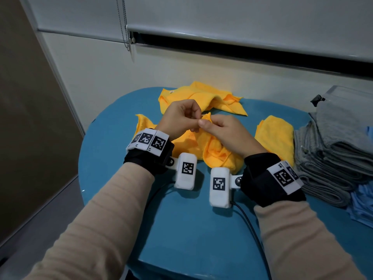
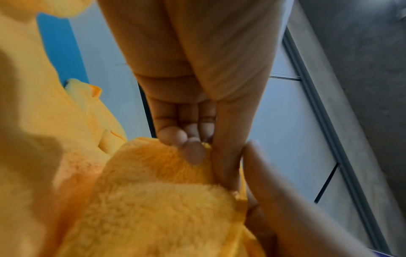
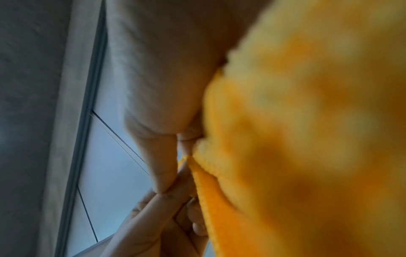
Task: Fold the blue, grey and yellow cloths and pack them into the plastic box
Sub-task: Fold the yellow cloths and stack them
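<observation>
A blue table [image 1: 181, 229] stands against a white wall under a roller blind. Grey cloths [image 1: 331, 158] are stacked at its right edge. Mid-table, the left hand [image 1: 179, 116] and right hand [image 1: 226, 132], knuckles up, both pinch one raised corner of a crumpled yellow cloth [image 1: 214, 146]. Wrist straps carry square coded markers.

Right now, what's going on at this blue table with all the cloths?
A person is folding cloths. Both the left hand and the right hand pinch the same corner of a crumpled yellow cloth above the blue table. Another unfolded yellow cloth lies behind it, and a folded yellow cloth sits to the right. Folded grey cloths are stacked at the table's right edge, with blue cloths beside them.
</observation>
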`<state>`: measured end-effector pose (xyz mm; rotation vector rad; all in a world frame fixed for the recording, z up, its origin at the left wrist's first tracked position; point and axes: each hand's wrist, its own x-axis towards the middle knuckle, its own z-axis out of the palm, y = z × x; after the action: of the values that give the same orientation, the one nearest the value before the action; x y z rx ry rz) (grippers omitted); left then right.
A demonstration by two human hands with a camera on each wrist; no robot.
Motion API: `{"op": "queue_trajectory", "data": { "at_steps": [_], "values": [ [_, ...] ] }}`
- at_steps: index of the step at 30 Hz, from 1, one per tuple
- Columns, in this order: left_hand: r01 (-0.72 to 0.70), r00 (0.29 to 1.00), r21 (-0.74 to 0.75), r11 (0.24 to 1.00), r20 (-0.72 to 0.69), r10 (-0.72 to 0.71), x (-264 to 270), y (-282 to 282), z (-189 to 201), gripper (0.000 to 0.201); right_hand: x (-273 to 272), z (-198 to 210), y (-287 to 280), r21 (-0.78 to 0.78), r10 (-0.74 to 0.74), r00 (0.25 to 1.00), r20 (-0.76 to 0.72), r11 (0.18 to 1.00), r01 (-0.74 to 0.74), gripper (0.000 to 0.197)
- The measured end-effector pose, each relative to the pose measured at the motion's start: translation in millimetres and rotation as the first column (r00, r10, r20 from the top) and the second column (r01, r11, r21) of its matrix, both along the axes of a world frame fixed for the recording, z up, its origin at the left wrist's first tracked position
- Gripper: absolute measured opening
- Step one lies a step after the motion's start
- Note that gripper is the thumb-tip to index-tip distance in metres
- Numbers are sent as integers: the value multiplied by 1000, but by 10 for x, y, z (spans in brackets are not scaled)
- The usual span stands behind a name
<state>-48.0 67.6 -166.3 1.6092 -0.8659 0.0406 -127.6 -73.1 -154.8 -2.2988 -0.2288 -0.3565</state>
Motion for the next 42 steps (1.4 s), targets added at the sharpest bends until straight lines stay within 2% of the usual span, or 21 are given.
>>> {"op": "queue_trajectory", "data": {
  "at_steps": [4,6,7,8,9,11,13,14,15,17,19,21,23,26,29,32,35,37,39,42],
  "values": [
    [4,1000,1,1000,-8,-4,-44,-7,24,27,17,-14,-9,8,-68,998,15,998,68,46],
    [-12,999,74,997,-52,16,-30,58,59,26,33,-14,-65,58,-174,982,80,984,170,44],
    [-92,994,141,986,-49,100,22,119,60,28,47,-16,-117,76,-251,959,130,967,243,45],
    [-239,969,215,947,-5,246,99,192,52,32,59,-19,-186,91,-334,927,170,942,323,45],
    [-412,909,279,867,51,415,191,279,31,38,65,-17,-265,104,-419,886,200,908,406,42],
    [-653,718,415,634,75,692,322,477,-13,47,66,-20,-400,138,-558,805,202,830,540,39],
    [-672,568,597,439,35,822,382,640,-69,53,61,-47,-497,174,-617,773,147,786,594,39],
    [-629,542,672,390,19,840,397,690,-95,55,55,-61,-519,188,-630,766,126,774,605,42],
    [-579,548,718,387,-8,836,409,724,-118,55,51,-77,-545,199,-637,763,109,766,612,45],
    [-509,594,741,437,-64,802,435,743,-170,49,51,-103,-604,210,-652,752,102,753,624,42],
    [-487,623,757,435,-48,781,443,747,-193,44,52,-108,-661,218,-668,739,91,737,639,25],
    [-479,638,766,429,-32,769,459,771,-187,37,26,-91,-706,204,-681,727,88,727,656,30],
    [-497,650,730,470,-45,758,447,783,-164,24,-5,-76,-755,196,-700,708,93,710,677,33],
    [-624,646,524,580,-72,760,436,782,-111,12,-49,-72,-796,163,-733,673,100,679,715,32],
    [-705,674,215,675,-91,733,401,783,-42,42,-68,-82,-874,155,-776,619,117,630,761,31],
    [-654,750,116,747,-24,661,337,775,0,50,-97,-67,-924,187,-816,567,111,578,794,33],
    [-565,823,137,814,13,568,345,765,-5,59,-112,-65,-926,217,-823,558,107,567,795,34],
    [-536,840,216,816,38,541,389,767,-24,57,-119,-61,-918,189,-826,554,101,563,805,34],
    [-511,842,354,783,23,539,412,767,-46,48,-129,-57,-937,158,-827,558,72,562,812,32],
    [-520,793,509,686,-10,609,401,766,-98,31,-119,-80,-985,156,-808,589,16,583,797,30]
  ]
}}
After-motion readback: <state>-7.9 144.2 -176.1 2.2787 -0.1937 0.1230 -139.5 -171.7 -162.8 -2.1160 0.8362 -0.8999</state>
